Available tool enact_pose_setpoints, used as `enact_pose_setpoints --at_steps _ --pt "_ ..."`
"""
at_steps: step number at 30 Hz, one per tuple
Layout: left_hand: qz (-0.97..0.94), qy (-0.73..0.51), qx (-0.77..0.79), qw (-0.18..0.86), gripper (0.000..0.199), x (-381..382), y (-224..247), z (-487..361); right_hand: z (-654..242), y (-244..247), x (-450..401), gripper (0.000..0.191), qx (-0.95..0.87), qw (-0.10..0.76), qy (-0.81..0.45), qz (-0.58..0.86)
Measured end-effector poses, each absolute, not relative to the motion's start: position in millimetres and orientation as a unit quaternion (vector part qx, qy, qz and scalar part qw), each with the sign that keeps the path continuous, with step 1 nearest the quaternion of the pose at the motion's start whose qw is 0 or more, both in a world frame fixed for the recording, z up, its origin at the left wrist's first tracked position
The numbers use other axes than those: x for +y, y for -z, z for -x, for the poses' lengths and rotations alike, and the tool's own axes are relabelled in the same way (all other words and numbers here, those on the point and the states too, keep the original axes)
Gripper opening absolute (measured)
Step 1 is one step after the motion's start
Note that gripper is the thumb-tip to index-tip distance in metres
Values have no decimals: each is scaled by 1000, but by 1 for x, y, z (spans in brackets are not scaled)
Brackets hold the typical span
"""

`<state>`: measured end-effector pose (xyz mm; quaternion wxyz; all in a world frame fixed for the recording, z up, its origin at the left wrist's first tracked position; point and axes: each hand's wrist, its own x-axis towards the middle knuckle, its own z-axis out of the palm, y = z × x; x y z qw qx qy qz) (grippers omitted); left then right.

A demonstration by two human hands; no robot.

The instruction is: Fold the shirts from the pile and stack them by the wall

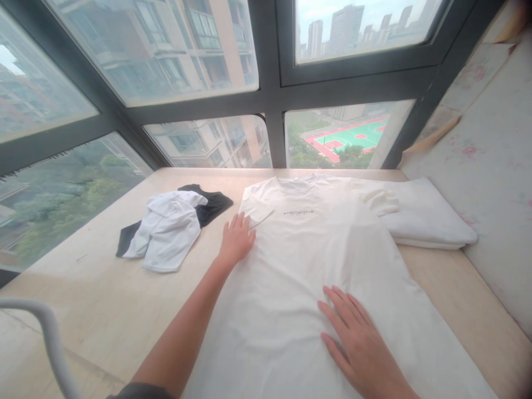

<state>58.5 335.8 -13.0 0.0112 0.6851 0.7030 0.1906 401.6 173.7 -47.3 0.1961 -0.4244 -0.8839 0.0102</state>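
Lying spread on the wooden surface (91, 310), the white shirt (291, 266) has its collar toward the windows. Left hand (238, 239): fingers slightly parted, flat at the sleeve edge, grasping nothing. Right hand (353, 332): fingers spread on the lower front, gripping nothing. Black and white garments (172, 227) lie left of the shirt.
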Motion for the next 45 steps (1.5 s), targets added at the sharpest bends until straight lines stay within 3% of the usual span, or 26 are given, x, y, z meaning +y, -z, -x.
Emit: enact_pose_setpoints --at_steps 6,11,15,19,26,32,38,45 --pt "-670 -166 723 -10 52 321 25 -59 -402 47 173 47 -882 198 -20 427" --pt "-649 -210 731 -22 39 319 23 -22 -402 49 173 48 -880 201 -32 429" --pt "-642 -253 723 -6 41 327 26 8 -407 52 171 49 -876 216 -62 427" --pt "-649 -289 704 16 28 333 30 17 -408 37 187 46 -848 247 -117 455" --pt "-652 -308 693 22 17 328 28 11 -284 -23 355 29 -824 241 -230 459" --pt "-651 -288 703 20 15 325 27 9 -135 -24 515 28 -820 176 -206 504" --pt "-643 -278 713 20 16 324 28 9 -84 6 559 23 -803 131 -182 552" --pt "-638 -253 727 17 15 322 26 6 -86 22 569 27 -791 155 -165 569"
